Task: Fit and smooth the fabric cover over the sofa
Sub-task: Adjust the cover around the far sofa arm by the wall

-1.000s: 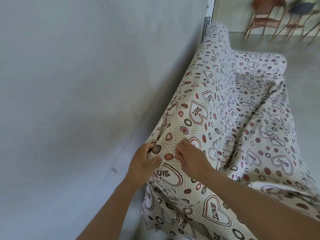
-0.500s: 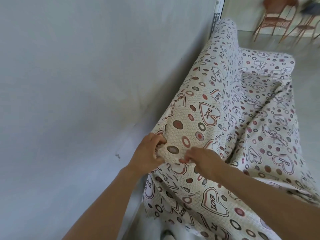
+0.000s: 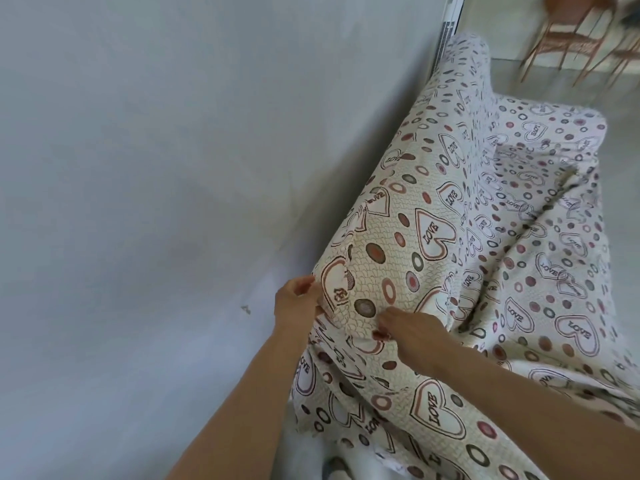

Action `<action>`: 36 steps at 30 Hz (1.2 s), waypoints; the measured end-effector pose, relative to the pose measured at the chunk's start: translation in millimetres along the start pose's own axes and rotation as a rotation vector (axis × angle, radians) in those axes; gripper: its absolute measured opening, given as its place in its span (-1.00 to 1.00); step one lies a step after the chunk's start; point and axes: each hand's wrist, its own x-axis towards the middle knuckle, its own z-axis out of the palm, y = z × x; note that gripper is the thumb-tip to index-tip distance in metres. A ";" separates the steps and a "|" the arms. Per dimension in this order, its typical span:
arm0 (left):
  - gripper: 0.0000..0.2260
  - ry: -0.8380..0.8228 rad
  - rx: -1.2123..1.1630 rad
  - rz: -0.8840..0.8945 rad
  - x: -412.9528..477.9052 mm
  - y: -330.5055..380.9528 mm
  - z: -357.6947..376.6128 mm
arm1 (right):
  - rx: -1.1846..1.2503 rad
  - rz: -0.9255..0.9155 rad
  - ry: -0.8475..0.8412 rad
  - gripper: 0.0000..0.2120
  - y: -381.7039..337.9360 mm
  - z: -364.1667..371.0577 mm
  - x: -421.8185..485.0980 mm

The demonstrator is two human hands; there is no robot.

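The fabric cover [image 3: 450, 237] lies over the whole sofa, right beside the wall [image 3: 138, 168]. The sofa itself is hidden under it, so only its shape shows: a long round hump next to the wall and a lower, flatter part farther from the wall. The cloth is cream and looks bumpy, with a stitched pattern like little scales. It has hearts with the word LOVE in them, and rings and dots in red, pink and brown. On the hump it is pulled fairly flat. Away from the wall it is bunched into soft folds and creases.

The left hand [image 3: 298, 306] is on the wall side of the cover. Its thumb and fingers are curled round a fold of the cloth and grip it. The right hand [image 3: 412, 332] is just beside it, on the side away from the wall. Its fingertips are bent in and pinch the cloth too, though part of its fingers are tucked out of sight. Both arms are bare and run off the bottom edge.

The wall is plain, smooth and grey, with one small dark mark [image 3: 246, 309] near the left hand. Far along the wall stand brown woven chairs [image 3: 568, 29]. They are blurry and cut off at the top.
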 end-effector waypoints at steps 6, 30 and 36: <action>-0.90 0.032 -0.114 -0.234 10.6 1.4 2.0 | -0.007 -0.007 -0.032 -0.64 -1.6 -2.2 2.1; -0.86 0.108 0.205 -0.216 41.9 -12.5 -11.5 | -0.161 -0.048 -0.172 -0.46 -13.8 -11.2 18.3; -0.59 -0.024 -0.088 -0.503 25.5 -22.6 0.4 | -0.086 -0.074 -0.140 -0.51 -4.5 -1.5 15.4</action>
